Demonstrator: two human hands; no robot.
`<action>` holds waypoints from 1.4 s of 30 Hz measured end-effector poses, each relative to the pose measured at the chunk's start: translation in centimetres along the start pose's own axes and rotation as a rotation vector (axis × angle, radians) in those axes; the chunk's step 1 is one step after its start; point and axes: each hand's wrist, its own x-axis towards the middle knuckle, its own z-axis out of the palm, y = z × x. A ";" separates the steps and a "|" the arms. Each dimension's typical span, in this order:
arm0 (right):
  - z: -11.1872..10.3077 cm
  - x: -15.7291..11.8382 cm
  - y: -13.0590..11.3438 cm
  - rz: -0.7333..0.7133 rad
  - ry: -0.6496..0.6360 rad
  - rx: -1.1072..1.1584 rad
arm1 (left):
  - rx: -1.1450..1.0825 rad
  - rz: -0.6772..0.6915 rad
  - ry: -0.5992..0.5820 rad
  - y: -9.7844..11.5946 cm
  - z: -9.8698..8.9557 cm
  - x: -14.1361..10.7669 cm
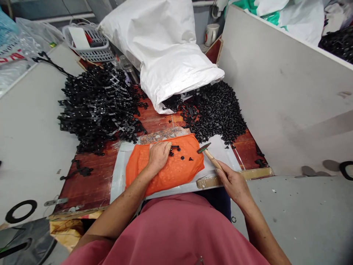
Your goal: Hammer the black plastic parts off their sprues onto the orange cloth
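My right hand (235,184) is closed around the wooden handle of a small hammer (212,159), its dark head resting over the right edge of an orange cloth pad (168,176). On that pad lies my left hand (160,156), fingers drawn together at a small black plastic part (175,148). Whatever its fingertips pinch is mostly hidden. Loose beside it on the cloth are a black round piece (182,158) and a black pin-like piece (191,159). Under the pad a speckled slab (164,135) shows along the back.
A tangled heap of black linked parts (96,106) stands at the left. Small black pieces (220,110) are piled at the right, by the mouth of a white sack (168,48). Grey panels (286,92) flank the red-brown table (88,187). A grey basket (96,53) sits behind.
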 end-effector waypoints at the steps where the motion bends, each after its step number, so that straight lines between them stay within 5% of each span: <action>1: 0.0 0.0 0.0 0.001 0.002 -0.007 | -0.007 -0.002 -0.005 0.0 0.0 0.0; 15: -0.1 0.1 -0.3 -0.013 0.011 -0.006 | 0.079 -0.035 -0.017 0.7 -0.2 -0.1; 20: -1.0 0.3 -2.0 -0.106 0.025 0.043 | 0.060 -0.038 -0.003 0.6 -0.1 0.0; 25: -1.1 1.2 -4.3 -0.151 -0.017 0.047 | 0.001 -0.029 0.004 0.4 -0.1 -0.2; 31: 0.7 2.1 -4.0 -0.134 -0.057 0.080 | -0.251 -0.002 -0.017 0.3 -0.7 -0.4; 36: 1.3 2.4 -3.4 -0.113 -0.057 0.103 | -0.470 0.020 -0.069 -0.1 -2.0 -0.2; 42: 1.3 2.4 -3.6 -0.072 -0.067 0.091 | -0.262 -0.004 -0.205 0.2 -2.6 0.0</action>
